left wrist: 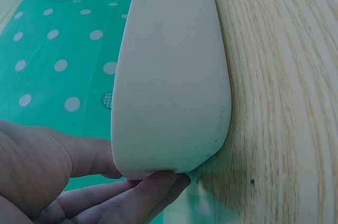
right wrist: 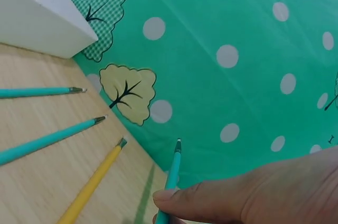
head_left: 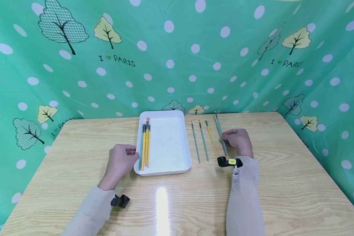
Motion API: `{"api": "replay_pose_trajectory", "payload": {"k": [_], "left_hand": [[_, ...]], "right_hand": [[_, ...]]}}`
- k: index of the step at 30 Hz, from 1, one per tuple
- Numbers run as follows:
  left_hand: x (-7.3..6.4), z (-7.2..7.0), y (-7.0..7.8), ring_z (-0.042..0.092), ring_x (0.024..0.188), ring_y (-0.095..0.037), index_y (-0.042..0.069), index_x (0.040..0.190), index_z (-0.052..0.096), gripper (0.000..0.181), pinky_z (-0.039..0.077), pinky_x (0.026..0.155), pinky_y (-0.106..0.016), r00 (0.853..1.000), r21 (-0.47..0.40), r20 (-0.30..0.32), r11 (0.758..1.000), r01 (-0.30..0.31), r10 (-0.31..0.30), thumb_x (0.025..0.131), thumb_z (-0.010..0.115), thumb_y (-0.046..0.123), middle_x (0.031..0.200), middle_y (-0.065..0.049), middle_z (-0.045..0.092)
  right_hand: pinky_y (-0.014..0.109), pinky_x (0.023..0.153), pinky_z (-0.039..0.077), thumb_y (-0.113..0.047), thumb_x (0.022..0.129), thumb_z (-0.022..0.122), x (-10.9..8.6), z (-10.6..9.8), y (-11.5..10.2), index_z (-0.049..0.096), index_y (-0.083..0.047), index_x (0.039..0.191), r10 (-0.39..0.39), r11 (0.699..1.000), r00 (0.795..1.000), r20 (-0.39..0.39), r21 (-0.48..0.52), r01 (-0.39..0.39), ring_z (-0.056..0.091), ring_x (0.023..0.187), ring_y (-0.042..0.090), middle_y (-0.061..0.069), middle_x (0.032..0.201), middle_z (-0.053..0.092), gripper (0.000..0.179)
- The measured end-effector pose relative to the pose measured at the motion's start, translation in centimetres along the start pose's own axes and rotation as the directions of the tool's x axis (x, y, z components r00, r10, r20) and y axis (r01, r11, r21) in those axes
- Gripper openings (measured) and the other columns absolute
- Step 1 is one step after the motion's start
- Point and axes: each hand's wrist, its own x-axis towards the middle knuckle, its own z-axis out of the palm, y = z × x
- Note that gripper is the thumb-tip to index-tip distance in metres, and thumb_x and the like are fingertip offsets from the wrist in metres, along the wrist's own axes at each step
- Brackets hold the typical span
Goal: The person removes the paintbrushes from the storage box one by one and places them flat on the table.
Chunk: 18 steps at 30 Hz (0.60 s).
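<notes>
My right hand pinches a teal paintbrush between thumb and fingers, its bristle end pointing to the back. In the right wrist view the thumb presses on the teal handle, and a shadow falls on the table beside it. With my left hand I pinch the left wall of a white tray; the left wrist view shows the fingers at the tray wall. Along the tray's left side lie several yellow and teal paintbrushes. Their bristles point to the back.
Between tray and right hand, two teal paintbrushes and a yellow paintbrush lie side by side on the wooden table. A green dotted curtain hangs behind the table and along its sides.
</notes>
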Motion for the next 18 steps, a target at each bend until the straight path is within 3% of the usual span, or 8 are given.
{"api": "replay_pose_trajectory", "payload": {"k": [11, 18], "left_hand": [[0.00, 0.03, -0.06, 0.074, 0.101, -0.032, -0.006, 0.121, 0.070, 0.033, 0.064, 0.077, -0.034, 1.000, -0.005, -0.003, 1.000, 0.000, 0.000, 0.092, 0.063, 0.008, 0.113, -0.024, 0.074], [-0.01, 0.03, -0.02, 0.074, 0.101, -0.032, -0.006, 0.122, 0.070, 0.034, 0.064, 0.078, -0.034, 1.000, -0.004, -0.005, 1.000, -0.001, 0.001, 0.092, 0.063, 0.008, 0.112, -0.025, 0.074]], "right_hand": [[0.024, 0.064, 0.051, -0.017, 0.091, 0.074, 0.70, 0.71, 0.95, 0.074, 0.000, 0.111, -0.020, 0.995, 0.998, -0.066, -0.098, 0.014, 0.066, 0.073, 0.014, 0.012, 0.100, 0.074, 0.026], [0.024, 0.061, 0.049, -0.016, 0.090, 0.075, 0.68, 0.93, 0.95, 0.075, 0.000, 0.106, -0.018, 0.993, 0.995, -0.096, -0.114, 0.007, 0.062, 0.071, 0.015, 0.016, 0.110, 0.070, 0.023]]}}
